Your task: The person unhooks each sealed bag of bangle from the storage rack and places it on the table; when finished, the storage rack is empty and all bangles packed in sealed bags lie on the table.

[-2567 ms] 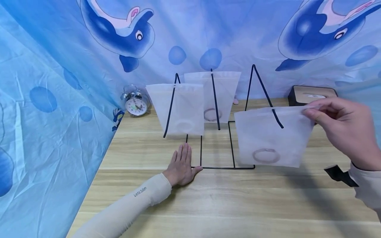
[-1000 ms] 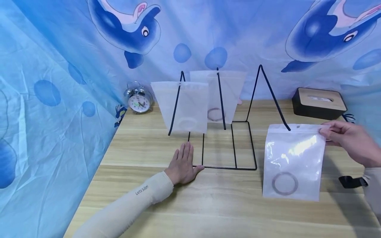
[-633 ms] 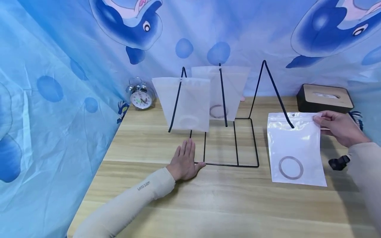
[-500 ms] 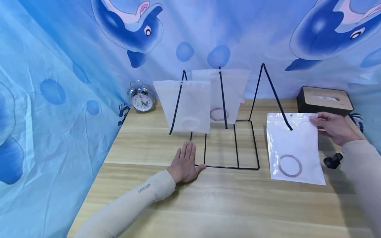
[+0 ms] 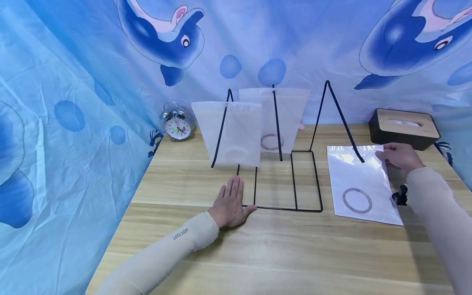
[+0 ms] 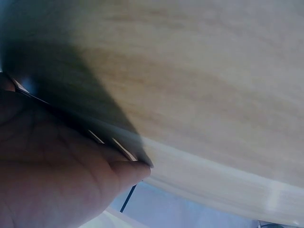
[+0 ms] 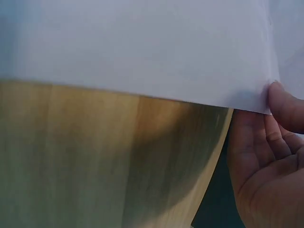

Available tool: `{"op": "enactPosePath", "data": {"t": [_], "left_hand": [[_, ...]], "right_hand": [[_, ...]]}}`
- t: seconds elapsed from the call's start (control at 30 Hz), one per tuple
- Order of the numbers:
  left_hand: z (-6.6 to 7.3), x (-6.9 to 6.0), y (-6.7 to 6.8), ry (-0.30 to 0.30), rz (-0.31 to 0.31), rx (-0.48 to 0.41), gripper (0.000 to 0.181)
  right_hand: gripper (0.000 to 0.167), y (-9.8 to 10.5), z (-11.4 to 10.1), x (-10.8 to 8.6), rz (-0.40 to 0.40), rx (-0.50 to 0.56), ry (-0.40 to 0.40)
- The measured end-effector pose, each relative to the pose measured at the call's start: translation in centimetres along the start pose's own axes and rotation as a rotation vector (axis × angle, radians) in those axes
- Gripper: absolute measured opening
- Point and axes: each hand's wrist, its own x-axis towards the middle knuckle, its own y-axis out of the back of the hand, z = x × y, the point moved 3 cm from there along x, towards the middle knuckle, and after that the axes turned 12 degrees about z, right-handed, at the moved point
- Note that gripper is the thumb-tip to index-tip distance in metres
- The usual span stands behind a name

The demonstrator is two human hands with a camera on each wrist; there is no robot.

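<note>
Over the wood-grain table (image 5: 265,254), a white pouch (image 5: 359,177) extends left from the right hand (image 5: 400,157) pinching its top corner, long axis toward the person, the left hand (image 5: 230,205) resting flat.

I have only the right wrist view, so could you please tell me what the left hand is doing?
Observer: In the head view, the left hand rests over the front left part of the base of a black wire display stand.
Operator: Thank you; do you see any others like the glossy white plastic bag that the right hand pinches?
Observer: Yes, two translucent white plastic bags hang from the stand's hooks.
</note>
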Motion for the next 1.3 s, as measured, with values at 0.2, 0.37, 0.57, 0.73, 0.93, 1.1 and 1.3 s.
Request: {"op": "enactPosePath", "data": {"t": [0.2, 0.37, 0.57, 0.73, 0.93, 1.1, 1.3], "left_hand": [[0.0, 0.2, -0.7, -0.004, 0.0, 0.006, 0.091], [0.1, 0.3, -1.0, -0.005, 0.005, 0.013, 0.092], [0.2, 0.4, -1.4, -0.004, 0.002, 0.022, 0.093], [0.0, 0.3, -1.2, 0.0, 0.013, 0.03, 0.092], [-0.3, 0.4, -1.1, -0.001, 0.026, 0.037, 0.093], [-0.5, 0.4, -1.3, -0.005, 0.021, 0.047, 0.092], [-0.3, 0.2, -1.1, -0.005, 0.023, 0.042, 0.093]], "right_hand": [[0.049, -0.4, -0.3, 0.0, 0.022, -0.014, 0.005], [0.056, -0.8, -0.6, 0.2, 0.037, -0.04, 0.005], [0.054, -1.1, -1.5, -0.1, 0.083, -0.177, 0.071], [0.058, -1.4, -3.1, -0.7, 0.102, -0.256, 0.107], [0.057, -1.8, -5.9, -1.9, 0.133, -0.242, 0.162], [0.053, -2.6, -9.4, -4.0, 0.161, -0.215, 0.285], [0.054, -3.8, -14.0, -7.7, 0.106, -0.069, 0.499]]}}
